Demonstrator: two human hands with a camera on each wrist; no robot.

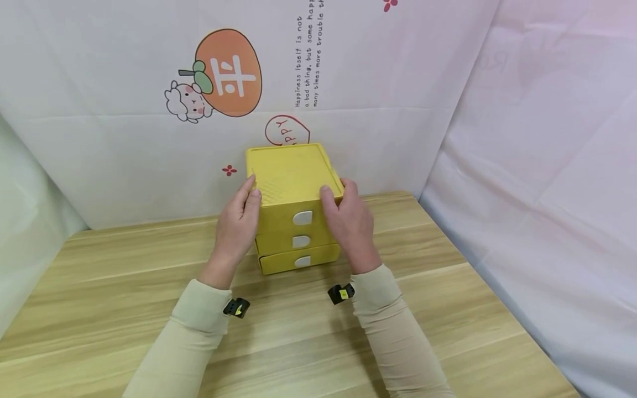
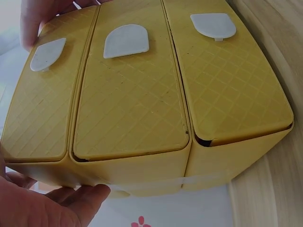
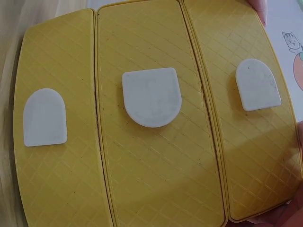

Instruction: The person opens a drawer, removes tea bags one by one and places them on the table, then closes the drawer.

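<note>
Box (image 1: 293, 171) is mid-frame in the head view, gripped between left hand (image 1: 238, 224) at its left and right hand (image 1: 352, 224) at its right; three white handles (image 1: 301, 241) face frame bottom.

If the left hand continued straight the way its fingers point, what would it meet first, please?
Most likely the yellow drawer box, whose side the left hand touches; exact depth is unclear.
</note>
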